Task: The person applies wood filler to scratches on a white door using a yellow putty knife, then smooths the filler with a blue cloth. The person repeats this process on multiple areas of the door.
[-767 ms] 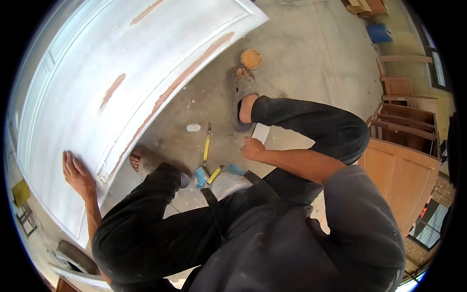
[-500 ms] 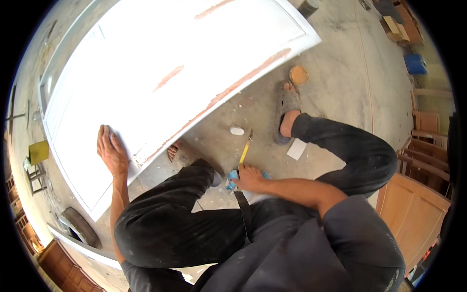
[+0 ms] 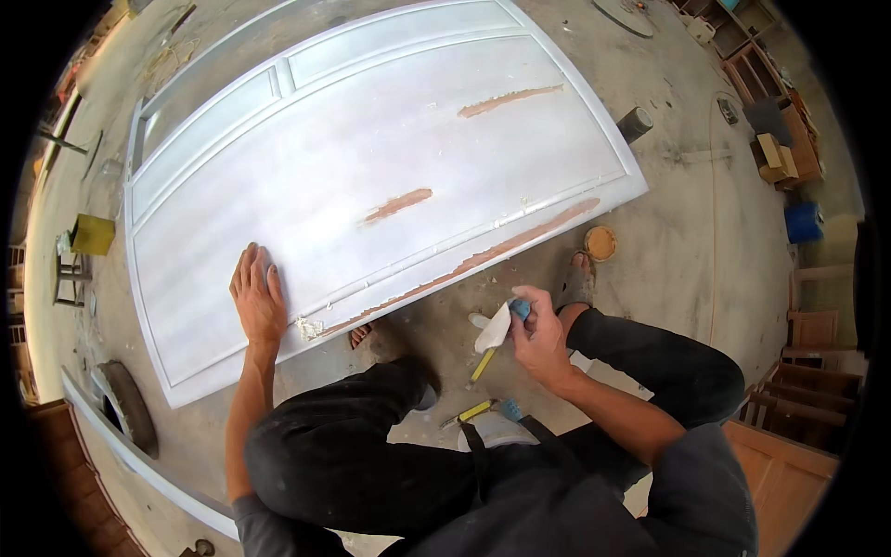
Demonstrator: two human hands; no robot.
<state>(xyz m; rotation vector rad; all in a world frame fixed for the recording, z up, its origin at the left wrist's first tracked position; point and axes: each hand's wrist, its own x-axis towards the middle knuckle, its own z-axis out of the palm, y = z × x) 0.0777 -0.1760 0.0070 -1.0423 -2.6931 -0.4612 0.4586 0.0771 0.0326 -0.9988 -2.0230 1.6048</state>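
A large white-painted panel [image 3: 334,148] with raised mouldings and bare reddish-brown patches lies before me. My left hand [image 3: 258,295] rests on its near left part, fingers stretched out and holding nothing. My right hand [image 3: 541,342] is raised off the panel's near edge, fingers closed on a bent white piece [image 3: 494,330] with a blue part [image 3: 521,308]; its exact kind is unclear. Beneath it on the floor lies a slim yellow-handled tool [image 3: 482,366]. Crumbly pale flakes [image 3: 309,328] lie on the panel to the right of my left hand.
By my right foot stands a round tub of tan paste [image 3: 600,243]. Between my legs a white bucket [image 3: 501,431] bears another yellow tool [image 3: 474,411] and a crumpled blue thing [image 3: 509,409]. A dark cylinder [image 3: 635,123] stands at the panel's far right; a tyre [image 3: 125,408] is at left.
My right hand has risen from the bucket, moving forward and right with the white-and-blue piece in it. My left hand stays on the panel. The view has shifted, showing more of the panel.
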